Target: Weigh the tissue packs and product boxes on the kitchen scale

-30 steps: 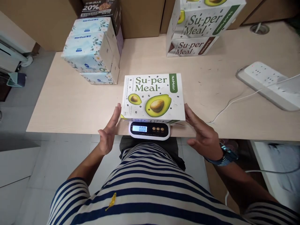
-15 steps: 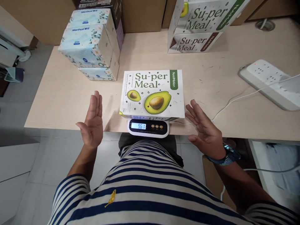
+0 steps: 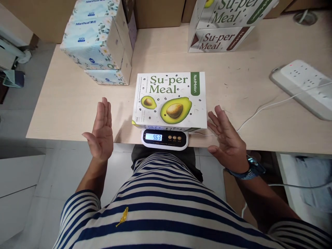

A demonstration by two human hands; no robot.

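Note:
A white Su-per Meal box [image 3: 169, 100] with avocado pictures lies on a digital scale [image 3: 165, 139] at the desk's front edge. The scale's lit display shows digits that look like 963; its weighing plate is hidden under the box. My left hand [image 3: 102, 133] is held up to the left of the box, fingers stretched, touching nothing. To the right of the box is my right hand [image 3: 229, 143], its fingers spread and its palm turned inward. Its fingertips come near the box's right side without seeming to touch it.
Tissue packs [image 3: 89, 45] are stacked at the back left of the desk [image 3: 160, 52]. Two more Su-per Meal boxes [image 3: 218, 38] stand stacked at the back. On the right lies a white power strip [image 3: 303, 77], and a thin white cable [image 3: 275, 100] crosses the desk towards the scale.
The display reading has gone from about 961 to 963. The view has shifted slightly, so the desk items appear higher. Both hands keep nearly the same pose beside the box.

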